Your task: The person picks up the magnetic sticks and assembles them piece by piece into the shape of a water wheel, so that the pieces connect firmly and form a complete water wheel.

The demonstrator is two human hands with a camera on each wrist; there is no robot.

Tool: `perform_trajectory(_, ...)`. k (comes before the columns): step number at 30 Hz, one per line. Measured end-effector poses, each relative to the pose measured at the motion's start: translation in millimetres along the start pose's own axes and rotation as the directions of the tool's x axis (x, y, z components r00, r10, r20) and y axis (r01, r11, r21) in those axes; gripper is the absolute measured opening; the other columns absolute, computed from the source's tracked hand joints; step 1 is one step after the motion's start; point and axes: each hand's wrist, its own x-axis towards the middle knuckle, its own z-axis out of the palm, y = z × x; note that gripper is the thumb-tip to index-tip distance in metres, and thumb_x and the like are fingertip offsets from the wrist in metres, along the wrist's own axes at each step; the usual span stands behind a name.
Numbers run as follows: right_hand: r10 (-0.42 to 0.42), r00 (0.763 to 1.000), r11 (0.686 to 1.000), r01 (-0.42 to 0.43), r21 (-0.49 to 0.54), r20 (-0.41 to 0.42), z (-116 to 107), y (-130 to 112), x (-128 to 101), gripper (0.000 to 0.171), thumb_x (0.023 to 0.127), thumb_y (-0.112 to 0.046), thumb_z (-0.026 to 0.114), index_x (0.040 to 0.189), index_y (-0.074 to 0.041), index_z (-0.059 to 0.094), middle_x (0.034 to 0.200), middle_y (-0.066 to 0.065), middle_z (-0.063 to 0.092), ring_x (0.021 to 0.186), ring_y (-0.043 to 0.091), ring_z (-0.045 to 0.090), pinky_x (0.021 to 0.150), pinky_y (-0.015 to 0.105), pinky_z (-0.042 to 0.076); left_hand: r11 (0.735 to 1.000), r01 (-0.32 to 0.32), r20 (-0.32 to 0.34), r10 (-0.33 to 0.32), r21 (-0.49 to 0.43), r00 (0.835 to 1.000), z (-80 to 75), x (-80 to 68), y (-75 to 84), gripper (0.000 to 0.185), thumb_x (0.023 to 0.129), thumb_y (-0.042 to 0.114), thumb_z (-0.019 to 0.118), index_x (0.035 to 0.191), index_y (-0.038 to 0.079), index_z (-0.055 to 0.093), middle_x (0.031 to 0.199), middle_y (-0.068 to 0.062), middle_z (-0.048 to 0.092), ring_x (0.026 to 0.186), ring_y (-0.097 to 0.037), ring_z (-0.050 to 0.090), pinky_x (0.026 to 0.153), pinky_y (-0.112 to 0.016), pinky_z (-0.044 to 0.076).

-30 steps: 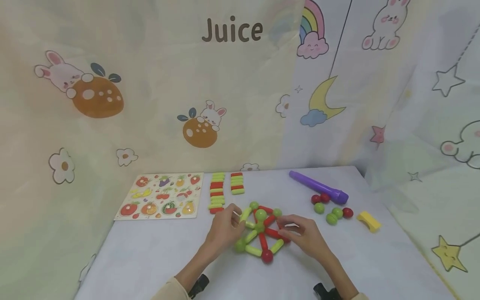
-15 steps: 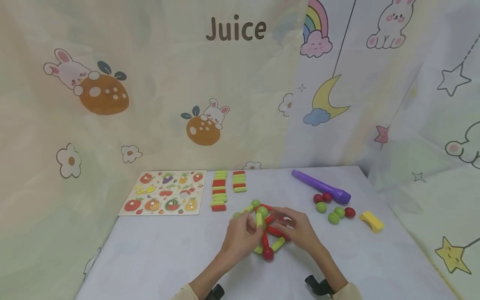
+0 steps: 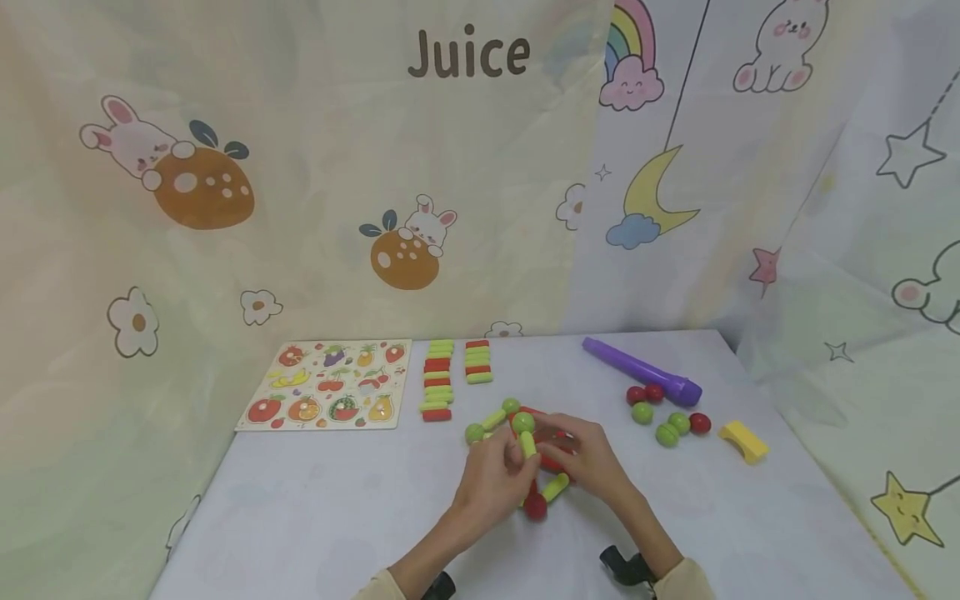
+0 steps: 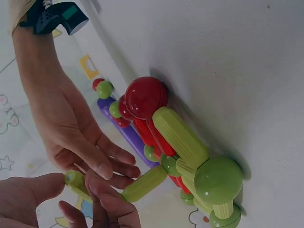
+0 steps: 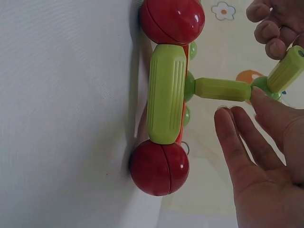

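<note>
A ball-and-rod frame of magnetic building pieces, with red and green balls, stands on the table; one red ball (image 3: pixel 535 506) is at its near side. From its centre rises an upright light-green rod (image 5: pixel 223 89) topped by a green ball (image 3: pixel 523 422). My left hand (image 3: pixel 491 479) pinches another light-green magnetic rod (image 3: pixel 528 444) between thumb and fingers, its far end at the top ball. My right hand (image 3: pixel 592 458) is beside the top, thumb tip at the green ball, the other fingers extended below it. The hands hide part of the frame in the head view.
Behind lie two columns of red and green rods (image 3: pixel 438 379). A fruit puzzle board (image 3: pixel 322 385) is at back left. At right are a purple stick (image 3: pixel 641 371), several loose red and green balls (image 3: pixel 667 435), and a yellow arched block (image 3: pixel 744 442).
My left hand has moved right from the frame's left side to its centre, bringing the light-green rod to the top ball. My right hand has shifted slightly left, closer to that ball.
</note>
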Motion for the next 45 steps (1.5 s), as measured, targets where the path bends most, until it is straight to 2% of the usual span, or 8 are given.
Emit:
perform_trajectory(8,0.017,1.0,1.0,-0.017,-0.024,0.01,-7,5,0,0.048,0.094,-0.003,0.082,0.139,-0.011,0.072,0.128,0.009,0.077,0.116,0.039,0.073,0.094,0.04,0.063,0.999,0.021,0.051,-0.023,0.039,0.998,-12.0,-0.5,-2.2,0.034,0.096,0.027,0.084,0.087,0.01,0.056,0.075,0.004,0.062,0.07,-0.011,0.059,0.055,-0.021,0.043)
perform_trajectory(11,0.021,1.0,0.991,-0.021,-0.131,-0.005,-21,13,-4,0.045,0.092,-0.001,0.084,0.136,-0.006,0.073,0.126,0.011,0.078,0.113,0.035,0.074,0.093,0.044,0.063,0.991,0.028,0.064,-0.036,0.131,0.997,-26.3,-1.9,-11.7,0.036,0.091,0.033,0.089,0.09,0.011,0.06,0.086,-0.001,0.066,0.083,-0.019,0.061,0.064,-0.024,0.048)
perform_trajectory(13,0.027,1.0,0.971,-0.026,-0.238,0.002,-31,21,-7,0.042,0.091,-0.003,0.085,0.131,-0.005,0.074,0.123,0.011,0.078,0.11,0.032,0.074,0.091,0.046,0.064,0.968,0.026,0.065,-0.044,0.248,0.997,-35.2,-3.2,-23.3,0.038,0.085,0.03,0.094,0.088,0.011,0.061,0.086,-0.001,0.064,0.083,-0.019,0.058,0.065,-0.025,0.047)
perform_trajectory(16,0.008,0.998,0.936,0.014,-0.353,0.062,-43,31,-14,0.032,0.091,-0.007,0.086,0.122,-0.004,0.078,0.115,0.007,0.078,0.101,0.025,0.074,0.086,0.042,0.064,0.887,-0.009,0.085,-0.034,0.461,0.996,-38.8,-2.6,-49.4,0.041,0.077,0.022,0.099,0.087,0.012,0.06,0.08,0.002,0.056,0.074,-0.013,0.05,0.061,-0.024,0.043)
perform_trajectory(20,-0.032,0.989,0.939,0.08,-0.334,0.145,-50,38,-22,0.018,0.092,-0.008,0.085,0.11,-0.005,0.082,0.102,0.003,0.077,0.088,0.011,0.07,0.076,0.034,0.063,0.823,-0.069,0.145,-0.016,0.564,0.989,-34.7,2.5,-70.5,0.043,0.076,0.017,0.099,0.088,0.014,0.059,0.077,0.005,0.051,0.068,-0.008,0.044,0.059,-0.023,0.041)
perform_trajectory(39,0.126,0.976,0.947,-0.064,-0.313,0.18,-35,17,-42,0.027,0.087,-0.016,0.09,0.113,-0.014,0.083,0.095,-0.012,0.071,0.083,0.001,0.059,0.07,0.023,0.056,0.901,-0.033,0.101,-0.012,0.433,0.995,-60.1,40.6,-83.6,0.029,0.091,0.008,0.086,0.116,0.006,0.071,0.105,-0.005,0.071,0.093,-0.017,0.063,0.084,-0.035,0.059)
perform_trajectory(42,0.145,0.974,0.941,-0.082,-0.327,0.174,-34,16,-42,0.026,0.088,-0.018,0.09,0.112,-0.015,0.083,0.095,-0.014,0.07,0.083,0.0,0.058,0.07,0.023,0.056,0.856,-0.035,0.033,0.021,0.516,0.999,-77.7,42.1,-86.9,0.029,0.092,0.005,0.084,0.119,0.005,0.072,0.113,-0.008,0.071,0.102,-0.022,0.064,0.09,-0.041,0.06)
perform_trajectory(45,0.139,0.977,0.941,-0.078,-0.33,0.164,-33,18,-41,0.026,0.087,-0.018,0.09,0.112,-0.015,0.083,0.094,-0.014,0.07,0.083,0.0,0.059,0.07,0.023,0.056,0.761,-0.039,-0.052,0.095,0.647,0.994,-93.7,46.9,-98.2,0.024,0.092,0.001,0.083,0.114,0.004,0.077,0.108,-0.008,0.072,0.097,-0.022,0.063,0.084,-0.037,0.06)
